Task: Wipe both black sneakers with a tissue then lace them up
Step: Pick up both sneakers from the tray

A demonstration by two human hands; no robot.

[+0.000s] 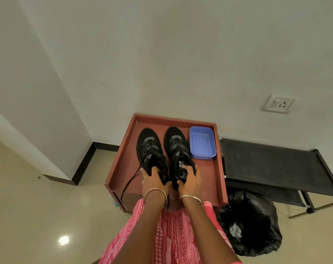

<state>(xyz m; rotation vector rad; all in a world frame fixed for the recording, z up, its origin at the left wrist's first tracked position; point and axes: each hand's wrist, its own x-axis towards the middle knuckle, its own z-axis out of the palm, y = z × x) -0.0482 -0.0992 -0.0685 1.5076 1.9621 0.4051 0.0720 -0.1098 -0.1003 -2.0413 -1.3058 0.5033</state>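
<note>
On the counter (209, 180), left grip (155, 182) curls round left sneaker (149, 147) heel, right grip (190, 181) round right sneaker (176, 143) heel; probably squaring the pair, lace (130, 181) loose.

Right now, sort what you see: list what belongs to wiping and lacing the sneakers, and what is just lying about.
Job: left sneaker, held at the heel by the left hand; right sneaker, held by the right hand; loose lace; wooden tray under them.
Lying about: blue tub, black bin bag, black rack, wall socket.
</note>
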